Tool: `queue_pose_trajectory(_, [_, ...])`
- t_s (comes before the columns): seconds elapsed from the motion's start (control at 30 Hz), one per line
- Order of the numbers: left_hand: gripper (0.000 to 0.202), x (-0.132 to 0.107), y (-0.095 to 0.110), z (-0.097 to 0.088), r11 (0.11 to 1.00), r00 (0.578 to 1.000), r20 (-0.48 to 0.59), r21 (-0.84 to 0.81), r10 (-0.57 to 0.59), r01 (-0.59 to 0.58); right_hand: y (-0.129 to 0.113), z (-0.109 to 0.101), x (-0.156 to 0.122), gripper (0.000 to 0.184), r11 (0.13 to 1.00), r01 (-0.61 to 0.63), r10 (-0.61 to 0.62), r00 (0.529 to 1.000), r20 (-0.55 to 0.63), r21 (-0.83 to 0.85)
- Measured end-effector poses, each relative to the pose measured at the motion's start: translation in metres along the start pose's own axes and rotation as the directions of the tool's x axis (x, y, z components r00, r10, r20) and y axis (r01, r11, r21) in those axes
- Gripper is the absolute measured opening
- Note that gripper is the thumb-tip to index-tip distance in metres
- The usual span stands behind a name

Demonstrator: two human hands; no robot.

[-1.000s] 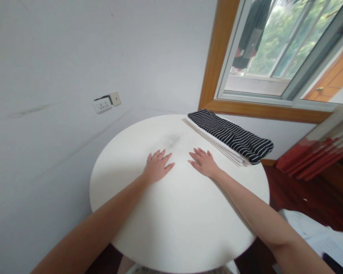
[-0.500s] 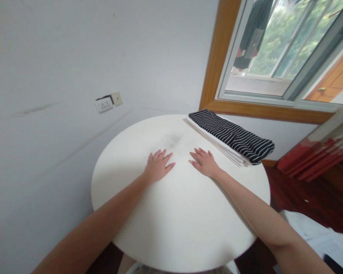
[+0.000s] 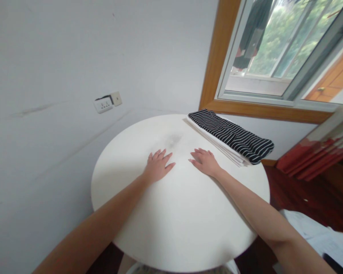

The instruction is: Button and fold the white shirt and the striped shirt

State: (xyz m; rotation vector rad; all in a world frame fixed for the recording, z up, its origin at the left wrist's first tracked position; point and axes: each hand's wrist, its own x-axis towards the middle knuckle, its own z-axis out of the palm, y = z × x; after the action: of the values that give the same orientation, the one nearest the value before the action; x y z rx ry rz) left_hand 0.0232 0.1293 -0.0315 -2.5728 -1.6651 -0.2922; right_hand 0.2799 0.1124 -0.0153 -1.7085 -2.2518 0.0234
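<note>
My left hand [image 3: 157, 166] lies palm down on the round white table [image 3: 183, 220], fingers spread, holding nothing. Across a small gap, my right hand [image 3: 205, 163] rests on the same tabletop, its thumb apart from the other fingers and nothing in its grasp. Beyond and to the right of it, a folded black-and-white striped cloth [image 3: 228, 133] sits on a stack of flat white sheets or boards [image 3: 217, 144]; neither hand touches them. A grey smudge [image 3: 173, 139] marks the tabletop ahead of my hands.
A white wall with a power socket [image 3: 103, 104] borders the table's left and far sides. At the upper right is a window with a wooden frame [image 3: 263, 110]. A red-and-cream curtain [image 3: 311, 160] hangs at the right. White papers [image 3: 320, 236] lie at the lower right.
The fingers of my right hand have lifted or bent slightly and drawn closer together. My left hand and the striped cloth stay in place.
</note>
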Motion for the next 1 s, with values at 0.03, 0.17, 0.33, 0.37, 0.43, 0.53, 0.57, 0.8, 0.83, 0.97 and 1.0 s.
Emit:
queue_pose_trajectory(0.03, [0.057, 0.000, 0.000, 0.000, 1.000, 1.000, 0.001, 0.001, 0.001, -0.001, 0.004, -0.008, 0.005, 0.044, 1.000, -0.025, 0.025, 0.998, -0.050, 0.005])
queue_pose_trajectory(0.17, [0.057, -0.001, 0.000, -0.002, 1.000, 1.000, 0.000, 0.003, 0.005, -0.005, 0.049, -0.058, 0.036, 0.045, 0.977, -0.214, 0.196, 0.931, -0.307, -0.027])
queue_pose_trajectory(0.33, [0.056, 0.000, 0.001, -0.004, 1.000, 1.000, -0.009, -0.015, -0.004, 0.004, 0.143, -0.114, 0.058, 0.043, 0.747, -0.631, 0.573, 0.771, -0.276, -0.211])
queue_pose_trajectory(0.37, [0.056, 0.000, 0.001, -0.004, 1.000, 1.000, -0.010, -0.017, -0.007, 0.006, 0.161, -0.119, 0.057, 0.043, 0.676, -0.696, 0.644, 0.718, -0.266, -0.241])
queue_pose_trajectory(0.43, [0.056, -0.001, 0.001, -0.005, 1.000, 1.000, -0.010, -0.021, -0.012, 0.012, 0.191, -0.122, 0.053, 0.047, 0.560, -0.780, 0.752, 0.620, -0.223, -0.279])
queue_pose_trajectory(0.53, [0.055, -0.002, 0.001, -0.004, 1.000, 1.000, -0.009, -0.024, -0.020, 0.020, 0.221, -0.117, 0.045, 0.061, 0.458, -0.832, 0.861, 0.502, -0.077, -0.313])
queue_pose_trajectory(0.57, [0.055, -0.002, 0.001, -0.004, 0.999, 1.000, -0.011, -0.025, -0.022, 0.022, 0.227, -0.114, 0.044, 0.065, 0.448, -0.833, 0.873, 0.486, -0.045, -0.323])
queue_pose_trajectory(0.8, [0.056, -0.003, 0.001, -0.004, 1.000, 1.000, -0.012, -0.021, -0.019, 0.019, 0.228, -0.106, 0.041, 0.040, 0.591, -0.667, 0.715, 0.693, -0.089, -0.454])
queue_pose_trajectory(0.83, [0.056, -0.003, 0.001, -0.004, 1.000, 1.000, -0.011, -0.021, -0.020, 0.020, 0.225, -0.108, 0.042, 0.038, 0.603, -0.646, 0.687, 0.719, -0.108, -0.468])
queue_pose_trajectory(0.97, [0.056, -0.003, 0.000, -0.004, 0.999, 1.000, -0.017, -0.026, -0.021, 0.021, 0.207, -0.121, 0.050, 0.039, 0.673, -0.586, 0.518, 0.809, -0.278, -0.451])
queue_pose_trajectory(1.0, [0.056, -0.003, 0.000, -0.003, 0.999, 1.000, -0.017, -0.030, -0.020, 0.019, 0.200, -0.125, 0.055, 0.039, 0.714, -0.564, 0.464, 0.825, -0.323, -0.415])
